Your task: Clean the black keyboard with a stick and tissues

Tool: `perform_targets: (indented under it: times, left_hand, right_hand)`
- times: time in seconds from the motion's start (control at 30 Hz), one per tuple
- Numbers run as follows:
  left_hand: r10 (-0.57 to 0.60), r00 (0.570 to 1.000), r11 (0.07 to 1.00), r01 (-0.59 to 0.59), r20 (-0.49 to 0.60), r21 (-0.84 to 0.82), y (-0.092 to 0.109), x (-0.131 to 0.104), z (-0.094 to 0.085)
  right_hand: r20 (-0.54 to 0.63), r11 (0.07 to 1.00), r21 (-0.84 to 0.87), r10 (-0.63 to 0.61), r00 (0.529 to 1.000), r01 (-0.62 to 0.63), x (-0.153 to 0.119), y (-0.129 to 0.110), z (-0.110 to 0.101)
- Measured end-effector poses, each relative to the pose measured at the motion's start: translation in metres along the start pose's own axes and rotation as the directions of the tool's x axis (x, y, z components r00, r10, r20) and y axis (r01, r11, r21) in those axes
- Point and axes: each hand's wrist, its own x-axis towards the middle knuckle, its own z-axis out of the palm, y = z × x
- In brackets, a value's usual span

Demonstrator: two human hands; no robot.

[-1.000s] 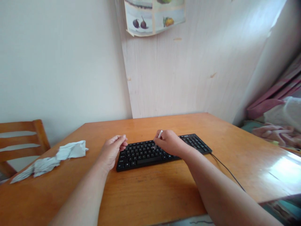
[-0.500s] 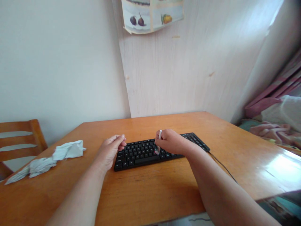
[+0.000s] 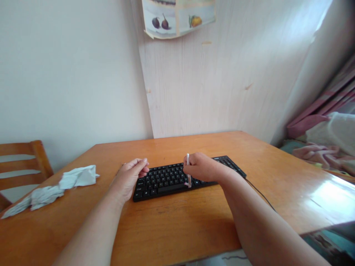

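Observation:
A black keyboard (image 3: pixel 172 188) lies on the wooden table, slightly angled. My right hand (image 3: pixel 201 167) is closed around the white handle of a toothbrush (image 3: pixel 189 180), held upright over the keyboard. Its pinkish bristles face left and meet the lower key rows beside the right end of the space bar. My left hand (image 3: pixel 130 177) is at the keyboard's left end, its fingers curled in and the thumb laid along them. Nothing shows between those fingers. The hand covers the keyboard's upper left corner.
Crumpled white tissues (image 3: pixel 77 176) lie on the table's left side. A keyboard cable (image 3: pixel 260 193) runs right toward the front edge. A wooden chair (image 3: pixel 24 162) stands at the left, a wall (image 3: pixel 180 92) behind the table, and piled fabric (image 3: pixel 324 151) at the right.
The toothbrush head has moved slightly toward me and to the right, from the middle keys to the keyboard's lower edge. My left hand has stayed nearly still.

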Motion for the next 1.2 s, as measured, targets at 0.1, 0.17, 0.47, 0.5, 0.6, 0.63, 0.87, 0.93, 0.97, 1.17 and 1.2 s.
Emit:
perform_targets:
  times: [0.1,0.17,0.47,0.5,0.6,0.63,0.87,0.93,0.97,1.17,1.2]
  left_hand:
    - [0.009,1.000,1.000,-0.009,0.014,0.011,-0.002,0.000,0.000]
    - [0.015,1.000,1.000,-0.015,0.022,0.024,-0.002,0.000,0.000]
    - [0.036,0.942,0.997,-0.058,0.335,0.057,0.021,-0.026,0.023]
    - [0.031,0.921,0.997,-0.058,0.389,0.058,0.023,-0.029,0.026]
    - [0.003,0.873,0.993,-0.060,0.487,0.102,0.024,-0.035,0.030]
    - [-0.002,0.870,0.992,-0.061,0.494,0.111,0.023,-0.035,0.030]
    - [0.046,0.914,0.998,-0.060,0.403,0.024,0.022,-0.030,0.023]
    - [0.059,0.951,0.998,-0.050,0.303,-0.037,0.022,-0.026,0.019]
    - [0.058,0.968,0.997,-0.042,0.243,-0.070,0.022,-0.023,0.018]
    - [0.003,0.999,0.984,0.004,0.041,-0.179,0.016,-0.014,0.012]
    - [0.003,0.999,0.984,0.004,0.039,-0.180,0.015,-0.013,0.012]
  right_hand:
    - [0.084,0.994,0.108,0.017,0.996,-0.026,-0.001,-0.001,-0.002]
    - [0.106,0.974,0.224,0.017,0.994,-0.041,-0.001,0.000,-0.002]
    - [-0.059,0.767,0.641,0.046,0.997,0.003,0.006,-0.010,0.010]
    - [-0.062,0.740,0.672,0.022,0.998,0.026,0.006,-0.012,0.012]
    - [-0.070,0.673,0.736,-0.035,0.997,0.075,0.006,-0.017,0.017]
    - [-0.075,0.657,0.750,-0.036,0.997,0.080,0.006,-0.018,0.018]
    - [-0.318,0.708,0.701,0.204,0.926,0.085,0.014,0.002,0.008]
    - [-0.375,0.782,0.623,0.277,0.885,0.019,0.018,0.014,0.004]
    - [-0.392,0.826,0.564,0.287,0.874,-0.018,0.019,0.019,0.004]
    - [-0.409,0.981,0.157,0.166,0.897,-0.110,0.023,0.030,0.014]
    - [-0.402,0.984,0.144,0.152,0.903,-0.101,0.024,0.030,0.017]
